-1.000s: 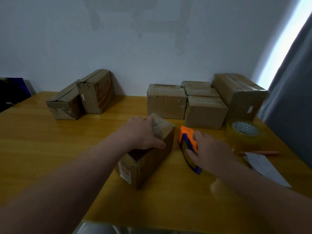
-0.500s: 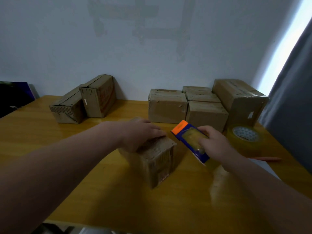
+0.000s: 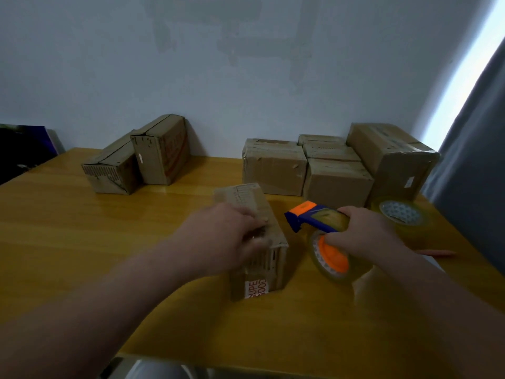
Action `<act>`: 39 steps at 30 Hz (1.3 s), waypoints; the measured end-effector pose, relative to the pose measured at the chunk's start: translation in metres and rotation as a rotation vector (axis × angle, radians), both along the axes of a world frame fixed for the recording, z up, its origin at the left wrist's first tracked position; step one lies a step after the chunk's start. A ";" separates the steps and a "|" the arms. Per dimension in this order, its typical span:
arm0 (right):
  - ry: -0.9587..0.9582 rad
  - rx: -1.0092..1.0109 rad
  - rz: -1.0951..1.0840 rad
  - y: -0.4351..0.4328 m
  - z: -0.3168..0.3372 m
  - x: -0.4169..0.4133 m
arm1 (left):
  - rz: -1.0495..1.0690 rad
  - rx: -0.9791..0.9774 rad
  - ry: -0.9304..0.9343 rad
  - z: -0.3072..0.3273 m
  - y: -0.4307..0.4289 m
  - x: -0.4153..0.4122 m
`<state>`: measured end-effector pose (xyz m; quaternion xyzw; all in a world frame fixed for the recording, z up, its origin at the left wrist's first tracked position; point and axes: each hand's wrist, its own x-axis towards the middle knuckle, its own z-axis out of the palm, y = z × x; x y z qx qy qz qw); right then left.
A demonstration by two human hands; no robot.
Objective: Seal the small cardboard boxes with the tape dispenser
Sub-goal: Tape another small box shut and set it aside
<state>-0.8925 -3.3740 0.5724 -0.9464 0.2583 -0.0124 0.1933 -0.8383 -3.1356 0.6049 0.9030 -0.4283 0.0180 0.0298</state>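
A small brown cardboard box (image 3: 273, 258) stands in the middle of the yellow wooden table (image 3: 82, 242), its long side running away from me. My left hand (image 3: 226, 236) lies over its top with the fingers curled round the right edge. Just right of the box, my right hand (image 3: 360, 233) grips the tape dispenser (image 3: 314, 217), blue with an orange tip, held above the table. Its clear tape roll on an orange hub (image 3: 332, 258) hangs below the hand. The dispenser's tip points left, a little apart from the box.
Two boxes (image 3: 136, 165) lean together at the back left. Several more boxes (image 3: 336, 170) are stacked at the back right against the wall. A spare roll of clear tape (image 3: 400, 214) lies by them, with an orange pen (image 3: 437, 253) and a paper near the right edge.
My right hand has lifted the dispenser off the table and turned it so the roll hangs down. My left hand has turned the box so its long side runs away from me.
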 end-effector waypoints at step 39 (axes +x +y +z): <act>-0.386 0.388 0.614 0.028 0.041 -0.025 | 0.602 -1.032 0.896 0.009 0.025 0.025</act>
